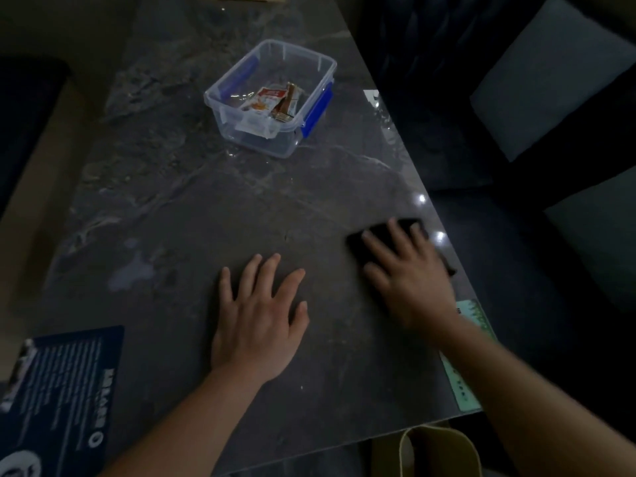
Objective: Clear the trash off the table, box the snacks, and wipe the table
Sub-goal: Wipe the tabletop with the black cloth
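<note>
A clear plastic box (311, 55) with blue clips stands at the far middle of the dark marble table (192, 208). Several snack packets (266, 105) lie inside it. My left hand (260, 318) rests flat on the table with its fingers spread and nothing in it. My right hand (409, 277) presses flat on a dark cloth (361, 242) near the table's right edge; the hand is blurred.
A dark blue printed card (65, 380) lies at the near left corner. A pale green card (471, 356) lies along the near right edge. A tan bag handle (437, 449) shows below the near edge. A dark chair with a grey cushion (550, 74) stands to the right.
</note>
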Tool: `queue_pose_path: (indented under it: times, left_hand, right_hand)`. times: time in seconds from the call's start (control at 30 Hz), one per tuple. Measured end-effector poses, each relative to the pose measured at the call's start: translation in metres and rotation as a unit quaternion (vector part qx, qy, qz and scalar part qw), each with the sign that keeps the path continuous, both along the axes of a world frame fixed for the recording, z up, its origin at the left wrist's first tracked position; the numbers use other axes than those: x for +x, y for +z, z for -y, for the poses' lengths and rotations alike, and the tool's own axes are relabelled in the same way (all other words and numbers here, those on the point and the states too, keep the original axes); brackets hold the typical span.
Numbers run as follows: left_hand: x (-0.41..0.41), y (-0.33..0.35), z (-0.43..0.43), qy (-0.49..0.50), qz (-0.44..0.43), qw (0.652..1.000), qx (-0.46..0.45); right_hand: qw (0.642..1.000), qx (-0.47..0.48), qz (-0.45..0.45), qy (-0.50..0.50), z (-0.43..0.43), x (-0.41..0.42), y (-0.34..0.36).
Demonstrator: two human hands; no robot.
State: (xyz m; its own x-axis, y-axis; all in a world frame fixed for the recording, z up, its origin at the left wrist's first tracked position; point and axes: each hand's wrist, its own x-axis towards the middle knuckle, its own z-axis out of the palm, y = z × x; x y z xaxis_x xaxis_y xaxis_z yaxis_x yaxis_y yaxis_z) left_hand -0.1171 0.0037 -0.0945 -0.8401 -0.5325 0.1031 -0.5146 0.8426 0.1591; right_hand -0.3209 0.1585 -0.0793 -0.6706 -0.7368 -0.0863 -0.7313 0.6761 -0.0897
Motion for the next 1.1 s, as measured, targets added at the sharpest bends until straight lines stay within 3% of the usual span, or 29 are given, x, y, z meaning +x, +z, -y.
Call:
queue_pose_path:
  times: [0.1,0.13,0.23,0.33,0.4,0.5,0.6,0.7,0.77,0.87,0.9,1.03,1.1]
  left_hand:
    - [-0.001,-0.001,0.0,0.003,0.001,1.0,0.001]
    - [0.0,0.0,-0.001,0.003,0.002,1.0,0.004]
    - [0.001,0.006,-0.002,0.009,-0.007,1.0,0.025]
    - [0.01,0.016,0.002,0.002,-0.053,0.995,0.084]
    - [0.031,0.022,0.014,0.0,-0.059,0.994,0.09]
    - [0.092,0.024,0.045,0.049,-0.014,0.998,0.029]
    - [0.16,0.018,0.077,0.132,0.048,0.99,-0.005]
    - [0.191,0.007,0.083,0.162,0.1,0.982,0.016]
    - [0.195,0.0,0.08,0.157,0.099,0.982,0.031]
    - [0.195,0.0,0.079,0.158,0.077,0.984,0.036]
    - [0.196,0.001,0.079,0.156,0.075,0.984,0.037]
    - [0.196,0.007,0.078,0.156,0.075,0.984,0.046]
    - [0.195,0.009,0.078,0.155,0.08,0.983,0.05]
  right_hand:
    - [0.989,-0.003,0.055,-0.136,0.052,-0.031,0.007]
    - [0.992,-0.008,0.047,-0.113,0.061,-0.017,0.004]
    - [0.996,-0.034,-0.001,0.08,0.041,0.054,-0.01]
    - [0.99,-0.027,0.002,0.139,0.015,0.06,-0.005]
    - [0.998,-0.008,0.014,0.058,0.031,0.033,0.002]
    - [0.995,0.005,0.064,-0.075,0.076,0.044,0.012]
    - [0.994,-0.008,0.018,0.106,0.092,0.133,0.002]
    - [0.962,-0.014,0.027,0.272,0.091,0.163,-0.002]
    - [0.969,-0.018,0.015,0.245,0.118,0.135,-0.002]
    - [0.994,-0.012,0.055,0.095,0.179,0.131,0.008]
    - [0.994,-0.018,0.052,0.099,0.192,0.149,0.007]
    - [0.954,-0.033,0.031,0.296,0.169,0.198,-0.006]
    - [0.954,-0.022,0.014,0.299,0.162,0.171,-0.004]
